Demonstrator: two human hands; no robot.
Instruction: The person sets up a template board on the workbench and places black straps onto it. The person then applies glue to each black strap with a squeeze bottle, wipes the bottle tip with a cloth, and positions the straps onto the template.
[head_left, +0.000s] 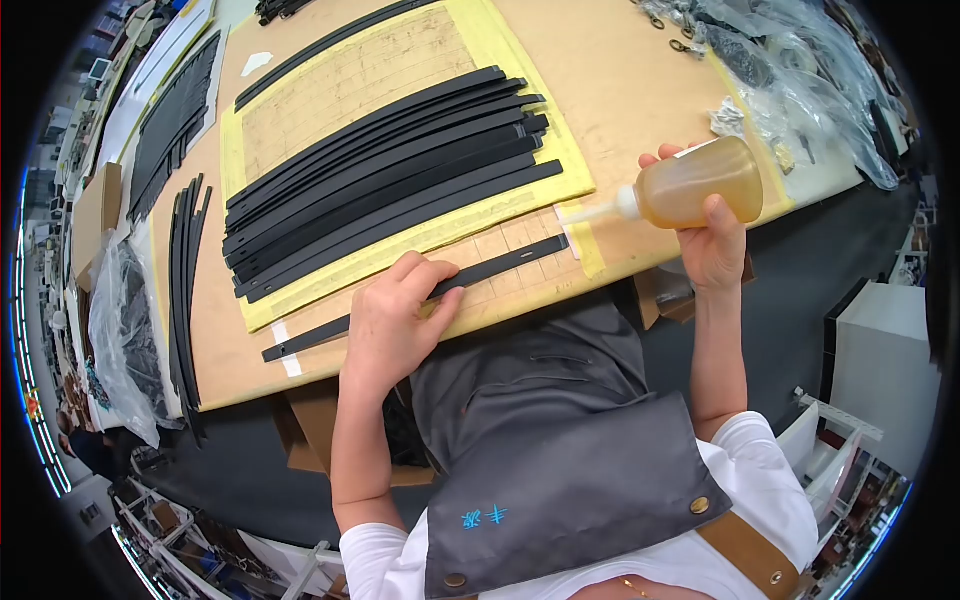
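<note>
A long black strip [510, 262] lies along the table's near edge, over ruled lines on the surface. My left hand [392, 315] is closed on its middle, thumb on the near side and fingers on the far side, and covers part of it. In my right hand [718, 250] is a squeeze bottle [700, 187] of amber liquid, tilted on its side. Its pale nozzle [592, 213] points left, above the strip's right end and apart from it. Just beyond the strip, several more black strips [385, 180] lie side by side on a yellow-edged board [350, 90].
Several thin black strips [187, 290] hang over the table's left edge, near a plastic bag [125, 340]. More dark strips [175, 120] lie at the far left. Clear plastic wrapping [800, 70] covers the far right corner. Yellow tape [592, 255] marks the near edge.
</note>
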